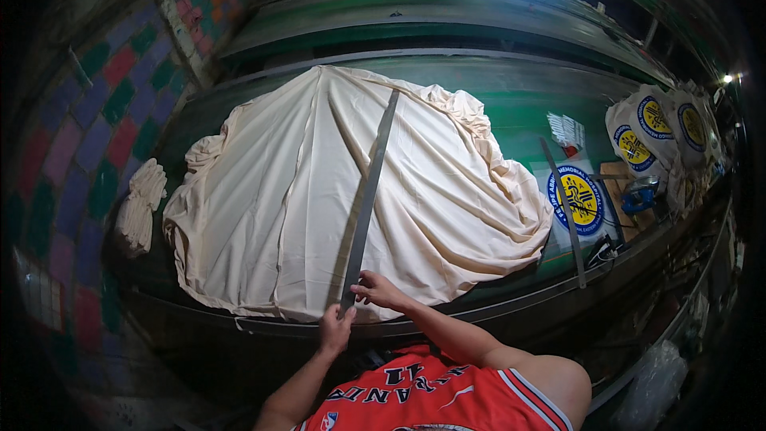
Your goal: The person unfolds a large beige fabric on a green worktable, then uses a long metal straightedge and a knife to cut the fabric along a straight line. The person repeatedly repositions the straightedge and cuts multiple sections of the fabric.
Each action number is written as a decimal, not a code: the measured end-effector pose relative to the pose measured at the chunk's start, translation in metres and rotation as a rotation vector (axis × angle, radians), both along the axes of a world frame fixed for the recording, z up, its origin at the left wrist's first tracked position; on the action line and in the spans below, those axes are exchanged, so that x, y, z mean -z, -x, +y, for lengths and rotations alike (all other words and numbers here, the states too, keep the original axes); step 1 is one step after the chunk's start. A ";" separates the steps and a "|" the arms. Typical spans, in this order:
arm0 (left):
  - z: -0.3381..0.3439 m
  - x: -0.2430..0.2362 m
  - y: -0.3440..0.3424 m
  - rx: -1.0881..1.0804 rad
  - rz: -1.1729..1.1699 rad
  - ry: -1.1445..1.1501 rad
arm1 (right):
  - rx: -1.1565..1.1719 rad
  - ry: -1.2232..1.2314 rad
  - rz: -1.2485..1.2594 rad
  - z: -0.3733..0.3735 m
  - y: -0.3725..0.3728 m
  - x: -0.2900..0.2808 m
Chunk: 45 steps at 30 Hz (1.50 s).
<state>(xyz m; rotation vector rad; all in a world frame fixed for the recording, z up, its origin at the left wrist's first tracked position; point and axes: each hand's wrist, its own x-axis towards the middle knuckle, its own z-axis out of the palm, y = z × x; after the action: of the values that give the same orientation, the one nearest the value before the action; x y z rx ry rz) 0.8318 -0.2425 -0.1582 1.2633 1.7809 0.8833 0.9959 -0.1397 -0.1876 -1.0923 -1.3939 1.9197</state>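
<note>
A wide sheet of cream cloth (247,183) lies spread over the long green table, flat in the middle and bunched in folds along its sides. Across it runs a long, flat, dark metal bar (373,183), slanting from the near edge toward the back. My left hand (336,329) grips the bar's near end at the table edge. Just above it, my right hand (378,290) has its fingertips closed on the bar's right edge. A soft raised crease (348,134) in the cloth meets the bar from the left.
A rolled cloth bundle (142,203) sits at the table's left end. On the right lie a round blue, white and yellow printed emblem (580,199), a second narrow bar (568,219) and a blue tool (639,195). Printed cream cloths (656,132) are piled beyond them.
</note>
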 end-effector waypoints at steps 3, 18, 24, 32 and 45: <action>0.048 0.018 -0.013 0.037 0.013 -0.080 | 0.113 -0.010 0.008 0.001 -0.001 0.008; 0.156 0.042 -0.120 -0.006 -0.166 0.021 | 0.355 0.032 0.086 0.070 -0.090 0.019; 0.187 0.044 -0.159 -0.072 -0.203 0.064 | 0.346 0.046 0.073 0.107 -0.121 0.028; 0.216 0.044 -0.192 -0.025 -0.090 0.043 | 0.459 0.034 0.082 0.131 -0.145 0.027; 0.198 0.028 -0.146 0.494 -0.159 0.311 | 0.745 0.417 0.311 0.107 -0.139 0.044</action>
<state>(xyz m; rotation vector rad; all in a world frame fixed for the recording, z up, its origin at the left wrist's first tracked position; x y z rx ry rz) 0.9776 -0.0450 -0.1858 1.3018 1.3304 0.3961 1.1348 -0.0322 -0.2317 -1.2018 -0.3299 1.7214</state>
